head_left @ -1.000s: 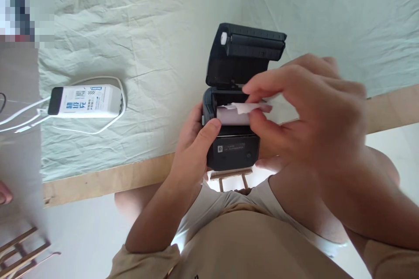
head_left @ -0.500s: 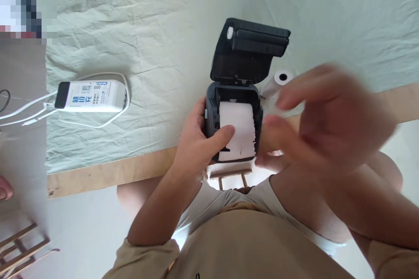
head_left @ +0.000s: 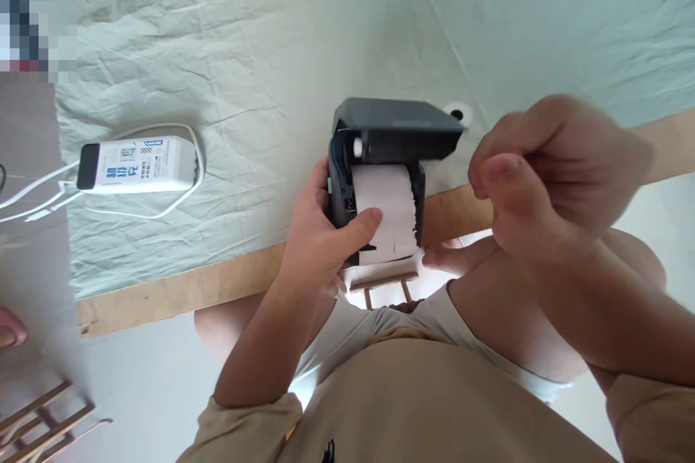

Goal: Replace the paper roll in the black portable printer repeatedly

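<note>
My left hand point(head_left: 331, 235) grips a small dark grey receipt printer point(head_left: 337, 188) by its left side, the thumb lying on the paper roll point(head_left: 388, 213) inside it. That white paper has a ragged right edge. The printer's lid point(head_left: 396, 119) is partly raised and leans over the back of the roll, its black roller facing me. To the right, apart from the printer, my right hand point(head_left: 554, 173) is closed, thumb pressed against curled fingers. Whatever is in it, if anything, is hidden. Behind the lid's right corner stands a second white paper roll point(head_left: 462, 113), mostly covered.
A white power bank point(head_left: 144, 163) with a looped white cable lies at left on the pale green cloth point(head_left: 244, 51). The wooden table edge point(head_left: 179, 276) runs in front of my knees. A wooden rack point(head_left: 48, 419) stands on the floor at lower left.
The printer's lid has swung down from standing upright towards the paper roll. My right hand has closed its thumb and fingers together. The left hand keeps its hold.
</note>
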A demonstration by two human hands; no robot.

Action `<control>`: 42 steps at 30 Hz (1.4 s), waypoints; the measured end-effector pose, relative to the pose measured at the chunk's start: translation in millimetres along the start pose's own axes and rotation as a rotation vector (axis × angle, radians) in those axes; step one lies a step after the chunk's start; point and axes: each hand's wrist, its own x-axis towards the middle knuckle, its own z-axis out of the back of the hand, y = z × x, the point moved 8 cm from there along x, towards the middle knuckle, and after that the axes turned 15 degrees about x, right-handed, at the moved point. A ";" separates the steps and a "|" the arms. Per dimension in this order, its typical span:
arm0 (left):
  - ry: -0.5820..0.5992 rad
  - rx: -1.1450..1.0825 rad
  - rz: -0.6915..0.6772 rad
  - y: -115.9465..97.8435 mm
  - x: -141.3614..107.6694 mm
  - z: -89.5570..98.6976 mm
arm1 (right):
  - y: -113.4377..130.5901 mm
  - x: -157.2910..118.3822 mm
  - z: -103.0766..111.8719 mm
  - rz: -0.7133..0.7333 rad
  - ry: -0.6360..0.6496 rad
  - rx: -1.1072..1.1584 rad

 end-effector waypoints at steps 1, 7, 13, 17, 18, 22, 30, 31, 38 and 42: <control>0.002 0.021 -0.010 -0.1 -0.1 0.4 | -5.0 -2.7 -1.5 -0.019 0.017 0.053; 0.043 0.059 -0.103 -5.8 -1.7 -0.9 | -39.9 -15.8 -19.2 -0.281 0.199 0.215; 0.073 -0.005 -0.125 -2.5 1.8 -4.3 | -55.4 -17.8 -30.6 -0.494 0.290 0.137; 0.062 -0.041 -0.116 -0.6 5.0 -3.6 | -55.1 -13.3 -32.0 -0.475 0.285 0.085; 0.060 -0.049 -0.113 -0.7 5.4 -3.5 | -55.3 -12.8 -32.1 -0.472 0.284 0.076; 0.063 -0.069 -0.109 -2.6 5.2 -5.4 | -56.0 -13.1 -32.3 -0.477 0.289 0.063; 0.055 -0.111 -0.125 -4.4 5.6 -6.8 | -56.2 -14.2 -32.5 -0.450 0.319 0.020; 0.054 -0.115 -0.121 -4.0 5.6 -6.6 | -56.8 -14.5 -32.5 -0.451 0.324 0.012; 0.027 -0.101 -0.115 -1.6 8.2 -5.5 | -58.2 -13.8 -32.9 -0.440 0.323 0.020; -0.032 -0.222 -0.134 -2.4 12.8 -4.8 | -61.0 -15.1 -32.9 -0.422 0.318 0.049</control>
